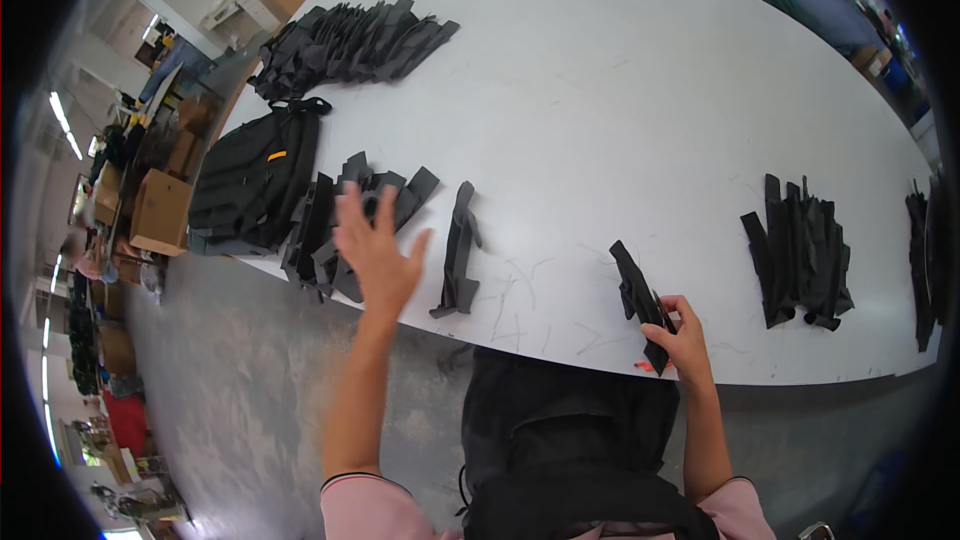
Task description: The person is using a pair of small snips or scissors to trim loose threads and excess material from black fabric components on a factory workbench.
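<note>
My left hand hovers with fingers spread over, or touches, a loose pile of black fabric pieces at the left; which of the two I cannot tell. A single folded black fabric strip lies just right of that hand. Near the table's front edge, my right hand is closed on the lower end of another folded black fabric strip, thumb on top. Beside its fingertips shows a small orange item, too small to name.
A black backpack lies at the white table's left edge, with a large heap of black pieces behind it. Stacked black strips sit at the right, more strips at the far right. A black bag hangs before my body.
</note>
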`<state>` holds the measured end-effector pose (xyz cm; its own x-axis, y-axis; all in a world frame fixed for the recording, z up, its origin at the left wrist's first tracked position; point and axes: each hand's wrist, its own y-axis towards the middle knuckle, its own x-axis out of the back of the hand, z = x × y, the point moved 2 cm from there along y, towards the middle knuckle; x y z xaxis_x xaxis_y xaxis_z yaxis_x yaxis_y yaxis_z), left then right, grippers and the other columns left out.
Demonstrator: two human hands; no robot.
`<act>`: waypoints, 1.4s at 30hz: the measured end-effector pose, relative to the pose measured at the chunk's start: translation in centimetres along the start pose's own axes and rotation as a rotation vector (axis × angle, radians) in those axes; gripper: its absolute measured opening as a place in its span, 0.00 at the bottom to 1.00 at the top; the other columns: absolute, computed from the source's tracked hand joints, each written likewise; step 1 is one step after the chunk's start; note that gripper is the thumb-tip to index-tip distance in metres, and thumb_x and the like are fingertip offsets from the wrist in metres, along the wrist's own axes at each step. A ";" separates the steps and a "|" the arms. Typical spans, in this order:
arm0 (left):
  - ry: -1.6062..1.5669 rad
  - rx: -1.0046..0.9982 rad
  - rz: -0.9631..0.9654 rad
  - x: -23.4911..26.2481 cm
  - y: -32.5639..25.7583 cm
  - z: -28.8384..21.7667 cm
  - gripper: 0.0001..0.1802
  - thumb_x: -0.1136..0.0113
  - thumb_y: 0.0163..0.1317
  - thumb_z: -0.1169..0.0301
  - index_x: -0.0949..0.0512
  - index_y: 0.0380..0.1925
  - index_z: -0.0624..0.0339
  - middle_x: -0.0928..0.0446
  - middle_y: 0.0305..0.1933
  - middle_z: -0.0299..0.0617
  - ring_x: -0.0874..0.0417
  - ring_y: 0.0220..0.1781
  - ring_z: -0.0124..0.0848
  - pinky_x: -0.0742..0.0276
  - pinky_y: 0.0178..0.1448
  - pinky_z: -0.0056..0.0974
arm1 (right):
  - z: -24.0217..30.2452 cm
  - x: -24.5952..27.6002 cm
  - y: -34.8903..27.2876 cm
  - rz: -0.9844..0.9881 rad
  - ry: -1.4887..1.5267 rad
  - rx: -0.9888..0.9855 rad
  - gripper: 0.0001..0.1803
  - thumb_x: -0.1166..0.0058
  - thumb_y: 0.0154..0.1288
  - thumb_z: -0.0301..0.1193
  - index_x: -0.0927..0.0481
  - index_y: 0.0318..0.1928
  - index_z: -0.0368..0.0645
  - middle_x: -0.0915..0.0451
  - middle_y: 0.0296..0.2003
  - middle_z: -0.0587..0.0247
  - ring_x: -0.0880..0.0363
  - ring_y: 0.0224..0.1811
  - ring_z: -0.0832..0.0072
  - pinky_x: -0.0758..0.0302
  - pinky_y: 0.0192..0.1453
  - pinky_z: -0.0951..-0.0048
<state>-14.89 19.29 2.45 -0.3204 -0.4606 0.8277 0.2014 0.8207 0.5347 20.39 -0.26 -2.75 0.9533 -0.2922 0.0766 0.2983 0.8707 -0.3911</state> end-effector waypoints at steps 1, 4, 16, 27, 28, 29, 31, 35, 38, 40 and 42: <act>-0.166 -0.011 0.146 -0.4 -1.0 -3.1 0.34 0.33 0.48 0.55 0.29 0.57 0.49 0.52 0.72 0.55 0.58 0.75 0.52 0.60 0.67 0.66 | 0.0 0.2 0.0 -0.007 -0.001 0.013 0.23 0.35 0.48 0.25 0.30 0.45 0.37 0.28 0.37 0.64 0.26 0.30 0.81 0.27 0.31 0.80; -0.029 -0.352 0.395 -0.9 -3.4 -7.2 0.22 0.38 0.49 0.64 0.23 0.47 0.51 0.50 0.73 0.46 0.55 0.75 0.47 0.64 0.69 0.66 | 0.3 0.2 0.1 0.005 -0.004 0.038 0.24 0.35 0.48 0.25 0.31 0.46 0.37 0.28 0.37 0.64 0.26 0.29 0.81 0.28 0.30 0.79; 0.276 -0.007 0.300 -2.7 -3.0 1.9 0.22 0.39 0.48 0.69 0.24 0.47 0.57 0.45 0.69 0.51 0.49 0.72 0.50 0.61 0.67 0.69 | 2.0 -0.7 -1.9 -0.001 0.002 0.029 0.20 0.40 0.49 0.26 0.31 0.44 0.38 0.29 0.30 0.70 0.31 0.25 0.86 0.33 0.28 0.83; -1.986 0.879 0.708 -2.1 -9.1 -17.9 0.30 0.46 0.65 0.66 0.42 0.65 0.61 0.28 0.58 0.45 0.27 0.56 0.30 0.30 0.58 0.35 | 3.0 -9.2 -1.1 0.238 0.354 -0.024 0.24 0.38 0.53 0.25 0.31 0.50 0.41 0.27 0.38 0.70 0.31 0.30 0.88 0.35 0.27 0.88; -1.958 0.904 0.755 -2.3 -9.2 -17.6 0.29 0.45 0.65 0.67 0.41 0.63 0.61 0.28 0.57 0.45 0.26 0.54 0.29 0.29 0.57 0.35 | 3.3 -8.7 -1.2 0.212 0.350 -0.025 0.24 0.38 0.52 0.25 0.31 0.50 0.41 0.27 0.38 0.70 0.31 0.30 0.89 0.36 0.26 0.88; -1.925 0.928 0.798 -2.5 -9.3 -17.8 0.27 0.45 0.65 0.68 0.39 0.62 0.62 0.28 0.57 0.45 0.25 0.52 0.28 0.28 0.55 0.34 | 3.4 -8.2 -1.5 0.190 0.348 -0.027 0.24 0.37 0.52 0.26 0.31 0.50 0.41 0.27 0.38 0.70 0.32 0.29 0.89 0.37 0.25 0.88; -1.898 0.933 0.738 -2.3 -9.4 -18.7 0.27 0.46 0.64 0.71 0.40 0.62 0.63 0.27 0.54 0.46 0.24 0.50 0.27 0.27 0.53 0.33 | 3.1 -7.7 -1.8 0.133 0.406 -0.037 0.24 0.37 0.53 0.26 0.31 0.50 0.40 0.27 0.36 0.70 0.33 0.27 0.90 0.38 0.23 0.89; -1.592 0.813 0.392 -2.3 -10.6 -19.4 0.27 0.50 0.64 0.77 0.44 0.62 0.64 0.26 0.47 0.47 0.22 0.43 0.27 0.26 0.47 0.30 | 2.1 -7.6 -1.9 0.035 0.471 -0.068 0.23 0.34 0.52 0.28 0.32 0.47 0.39 0.28 0.34 0.71 0.33 0.29 0.90 0.36 0.27 0.87; -1.418 0.726 0.413 -2.1 -10.8 -19.7 0.26 0.53 0.64 0.79 0.44 0.61 0.64 0.26 0.44 0.46 0.23 0.41 0.27 0.27 0.44 0.30 | 0.8 -7.7 -1.8 0.008 0.441 0.062 0.22 0.35 0.54 0.27 0.32 0.46 0.39 0.28 0.33 0.70 0.34 0.26 0.90 0.35 0.26 0.87; -1.345 0.709 0.434 -2.2 -11.0 -19.6 0.25 0.52 0.63 0.79 0.42 0.60 0.64 0.26 0.43 0.45 0.23 0.40 0.28 0.26 0.44 0.30 | 0.5 -7.7 -2.0 -0.008 0.271 0.165 0.20 0.41 0.56 0.22 0.32 0.48 0.38 0.28 0.30 0.71 0.35 0.21 0.89 0.38 0.22 0.87; -1.261 0.556 0.508 -2.2 -10.9 -19.8 0.23 0.49 0.61 0.80 0.37 0.57 0.65 0.27 0.46 0.44 0.23 0.41 0.29 0.26 0.43 0.31 | 1.0 -7.3 -1.7 -0.052 0.177 0.190 0.20 0.43 0.56 0.21 0.32 0.49 0.39 0.29 0.26 0.72 0.36 0.20 0.89 0.38 0.22 0.85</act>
<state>1.93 4.63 -1.85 -0.9627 0.2651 0.0532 0.2559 0.9569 -0.1373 12.94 0.78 -1.68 0.9184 -0.3882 -0.0757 0.3658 0.9065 -0.2107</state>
